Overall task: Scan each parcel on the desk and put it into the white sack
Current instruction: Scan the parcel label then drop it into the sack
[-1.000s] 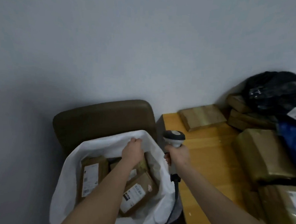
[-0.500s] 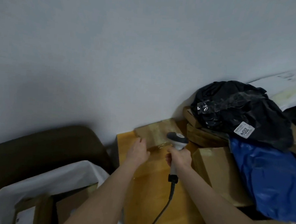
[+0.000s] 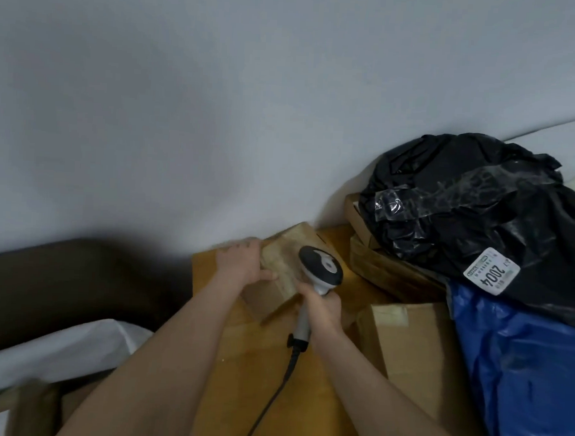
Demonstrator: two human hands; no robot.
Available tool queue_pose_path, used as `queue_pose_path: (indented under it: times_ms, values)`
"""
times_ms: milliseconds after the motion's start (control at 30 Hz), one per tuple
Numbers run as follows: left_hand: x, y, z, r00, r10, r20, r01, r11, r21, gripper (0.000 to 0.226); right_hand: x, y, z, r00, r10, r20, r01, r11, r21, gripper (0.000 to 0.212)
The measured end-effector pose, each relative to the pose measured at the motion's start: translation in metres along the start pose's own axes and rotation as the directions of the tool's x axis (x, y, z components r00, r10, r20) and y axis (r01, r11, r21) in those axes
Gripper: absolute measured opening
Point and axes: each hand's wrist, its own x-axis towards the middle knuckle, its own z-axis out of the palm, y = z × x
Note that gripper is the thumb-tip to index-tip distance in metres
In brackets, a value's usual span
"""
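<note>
The left hand (image 3: 243,265) clamps a brown parcel (image 3: 281,274) at the desk's (image 3: 264,383) back left corner; the right hand (image 3: 321,306) grips the scanner (image 3: 320,269) above it. Scanning seems underway; next, the parcel must reach the white sack (image 3: 56,349) off the left edge.

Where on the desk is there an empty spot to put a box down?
Bare wood shows on the desk near its front, between the left forearm and the scanner cable. The right side is crowded: a brown carton, a blue bag and a black bag piled on flat boxes. The back corner holds the parcel the left hand grips.
</note>
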Motion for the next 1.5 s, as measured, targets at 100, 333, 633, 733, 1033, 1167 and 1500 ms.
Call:
queue_pose_path:
  times_ms: [100,333,633,733,1033,1167,1500]
  values:
    - [-0.018,-0.012,0.013,0.987,0.015,0.161,0.030,0.960,-0.278,0.082,-0.005,-0.002,0.003,0.999,0.031,-0.009,-0.030,0.995,0.091,0.051]
    - [-0.071,-0.023,0.014,0.988,-0.154,0.011,0.107,0.630,-0.769,0.046,-0.031,-0.006,-0.004,0.997,0.078,-0.014,-0.069,0.938,0.338,0.041]
    - [-0.156,-0.061,-0.041,0.959,-0.197,0.201,0.218,0.070,-0.973,0.050,-0.117,-0.006,0.006,0.998,-0.062,0.023,0.050,0.938,0.342,0.020]
    - [-0.187,-0.080,-0.049,0.976,-0.098,0.196,0.200,0.034,-0.979,0.049,-0.155,0.008,0.006,0.990,-0.131,0.053,0.109,0.946,0.304,0.021]
    - [-0.264,-0.112,-0.051,0.981,0.184,0.053,0.052,0.008,-0.999,0.045,-0.237,0.047,0.003,0.976,-0.218,-0.002,0.214,0.956,0.200,0.037]
    - [-0.289,-0.113,-0.048,0.968,0.246,0.051,0.042,0.042,-0.998,0.038,-0.259,0.052,-0.002,0.969,-0.248,-0.001,0.245,0.958,0.149,0.029]
    - [-0.329,-0.097,-0.032,0.988,0.073,0.139,0.130,0.109,-0.985,0.027,-0.279,0.071,-0.038,0.932,-0.359,0.043,0.358,0.933,0.035,0.022]
